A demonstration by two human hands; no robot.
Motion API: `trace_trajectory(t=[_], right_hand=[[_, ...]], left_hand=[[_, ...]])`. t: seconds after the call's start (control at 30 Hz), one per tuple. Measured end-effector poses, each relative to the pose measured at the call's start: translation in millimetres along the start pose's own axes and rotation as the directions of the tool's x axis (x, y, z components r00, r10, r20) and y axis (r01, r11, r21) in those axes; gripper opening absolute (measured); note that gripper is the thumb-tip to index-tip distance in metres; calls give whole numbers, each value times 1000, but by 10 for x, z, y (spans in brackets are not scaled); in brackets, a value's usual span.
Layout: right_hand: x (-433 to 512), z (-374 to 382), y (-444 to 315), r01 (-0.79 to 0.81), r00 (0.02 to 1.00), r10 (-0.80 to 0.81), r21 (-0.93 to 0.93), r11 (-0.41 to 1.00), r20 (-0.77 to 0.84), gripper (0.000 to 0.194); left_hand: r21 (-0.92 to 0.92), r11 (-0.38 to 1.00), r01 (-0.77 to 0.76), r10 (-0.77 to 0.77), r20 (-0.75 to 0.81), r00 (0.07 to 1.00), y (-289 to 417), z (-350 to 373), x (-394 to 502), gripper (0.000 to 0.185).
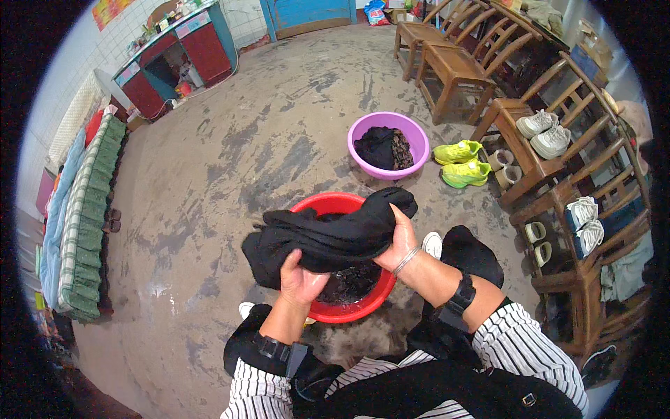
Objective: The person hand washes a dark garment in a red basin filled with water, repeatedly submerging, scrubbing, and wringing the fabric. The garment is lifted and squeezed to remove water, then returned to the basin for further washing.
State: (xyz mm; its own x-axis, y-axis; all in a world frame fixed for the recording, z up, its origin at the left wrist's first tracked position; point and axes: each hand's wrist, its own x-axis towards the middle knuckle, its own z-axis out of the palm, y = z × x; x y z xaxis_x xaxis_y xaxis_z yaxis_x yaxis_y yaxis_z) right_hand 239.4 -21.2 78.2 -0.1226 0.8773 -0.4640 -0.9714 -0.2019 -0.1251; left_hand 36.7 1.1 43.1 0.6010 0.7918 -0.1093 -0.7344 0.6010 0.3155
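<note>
A bunched black cloth garment (pixel 324 230) stretches between my two hands above a red plastic basin (pixel 377 304). My left hand (pixel 301 280) grips its lower left part, with the thumb on top and the fingers hidden under the fabric. Farther right, my right hand (pixel 398 243) is closed around the other end, and a silver bangle circles that wrist. Dark water (pixel 350 288) shows in the basin below the garment; whether more cloth lies in it I cannot tell. Beyond stands a purple plastic basin (pixel 356 157) holding black clothing (pixel 377 149) and a patterned piece (pixel 402 152).
Yellow-green sneakers (pixel 463 170) stand right of the purple basin. Wooden chairs (pixel 455 73) line the right side, some bearing white shoes (pixel 547 133). A bed with a green ruffled cover (pixel 86 235) is at left, a red-and-blue desk (pixel 209 57) behind it. The concrete floor (pixel 183 173) has dark patches.
</note>
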Motion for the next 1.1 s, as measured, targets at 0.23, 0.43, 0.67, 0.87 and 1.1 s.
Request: trace_trajectory(t=[0.23,0.43,0.67,0.87,1.1], right_hand=[[56,-150,-157,8,998,-13,-80,997,-61,27],[-118,-81,-5,179,983,-180,-317,931,27,22],[-559,-117,223,551,813,-215,-834,-14,541,59],[-524,-392,367,924,375,308,-325,-202,875,52],[-236,-777,510,954,227,668,-22,-300,709,39]], left_hand=[[-18,997,71,-68,133,989,-172,87,-133,99],[-18,991,132,-133,-207,969,-143,5,-4,75],[110,963,245,-182,-400,898,-46,-64,144,33],[481,804,349,-154,-400,904,41,-12,214,27],[765,594,251,-22,-296,955,-256,-107,277,40]])
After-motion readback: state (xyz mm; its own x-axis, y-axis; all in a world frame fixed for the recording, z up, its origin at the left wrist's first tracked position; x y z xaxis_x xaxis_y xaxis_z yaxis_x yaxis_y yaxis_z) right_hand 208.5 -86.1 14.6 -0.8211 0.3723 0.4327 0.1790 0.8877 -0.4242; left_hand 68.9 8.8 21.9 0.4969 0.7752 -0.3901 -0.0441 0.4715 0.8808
